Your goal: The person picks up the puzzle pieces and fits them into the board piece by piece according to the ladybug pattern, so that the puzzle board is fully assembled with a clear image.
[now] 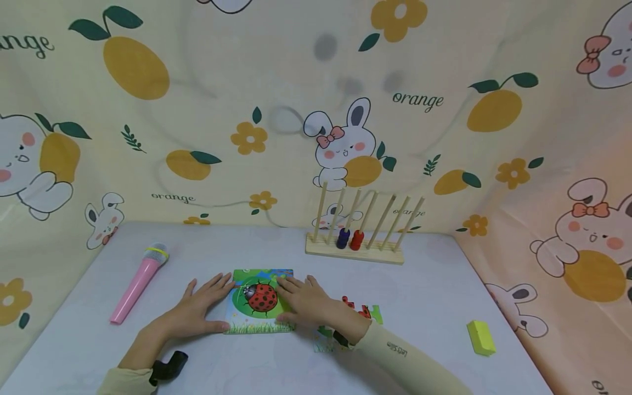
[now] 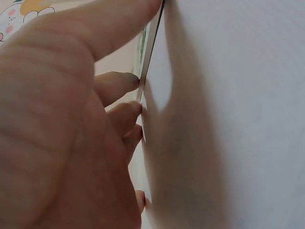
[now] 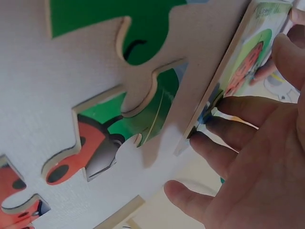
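A flat ladybug puzzle board (image 1: 259, 321) lies on the table between both hands. My left hand (image 1: 195, 315) touches its left edge with spread, fairly straight fingers, the thumb near the lower left corner. Along the right side, my right hand (image 1: 311, 302) rests its extended fingertips and thumb on the board. In the left wrist view, the thumb and fingertips meet the board's thin edge (image 2: 151, 47). Loose puzzle pieces (image 3: 128, 129) with green and red-spotted parts lie beside the board, partly hidden under the right forearm in the head view.
A pink toy microphone (image 1: 140, 280) lies at the left. Behind stands a wooden peg rack (image 1: 355, 252) with blue and red beads on two pegs. A yellow-green block (image 1: 480, 337) sits near the table's right edge. A patterned cloth (image 1: 276, 186) hangs behind.
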The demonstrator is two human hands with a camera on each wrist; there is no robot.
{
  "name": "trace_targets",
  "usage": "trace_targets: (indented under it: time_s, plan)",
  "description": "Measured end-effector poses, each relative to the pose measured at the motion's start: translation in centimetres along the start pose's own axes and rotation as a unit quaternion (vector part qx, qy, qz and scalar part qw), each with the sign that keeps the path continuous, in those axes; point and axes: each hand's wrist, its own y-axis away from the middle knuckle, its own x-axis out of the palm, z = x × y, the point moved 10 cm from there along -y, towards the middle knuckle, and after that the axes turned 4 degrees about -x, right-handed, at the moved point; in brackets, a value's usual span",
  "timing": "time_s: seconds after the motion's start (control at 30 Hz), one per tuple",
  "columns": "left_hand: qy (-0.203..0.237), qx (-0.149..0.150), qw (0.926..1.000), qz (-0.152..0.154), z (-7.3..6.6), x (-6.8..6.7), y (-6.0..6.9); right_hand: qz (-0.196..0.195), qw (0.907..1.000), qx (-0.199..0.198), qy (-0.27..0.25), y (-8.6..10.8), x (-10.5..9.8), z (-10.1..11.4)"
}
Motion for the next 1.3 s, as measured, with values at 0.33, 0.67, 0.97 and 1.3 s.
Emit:
trace_targets:
  time_s: [0.33,0.67,0.97,1.3]
  plan:
    - [-0.027,0.005,0.9996,-0.002,-0.1,0.3,-0.5,-0.072,0.995,0.01,-0.068,2.4,-2.7,-2.9]
    - [-0.049,-0.006,0.9988,0.003,-0.7,-0.4,-0.5,-0.098,0.9841,-0.001,-0.148,5.7,-2.0,-4.4]
    - [-0.059,-0.008,0.9982,0.002,-0.5,-0.3,-0.4,-0.137,0.9798,0.021,-0.144,6.8,-1.5,-5.2]
    - [-0.056,-0.009,0.9984,0.003,-0.6,-0.3,-0.3,-0.143,0.9753,0.016,-0.167,6.8,-0.8,-4.8]
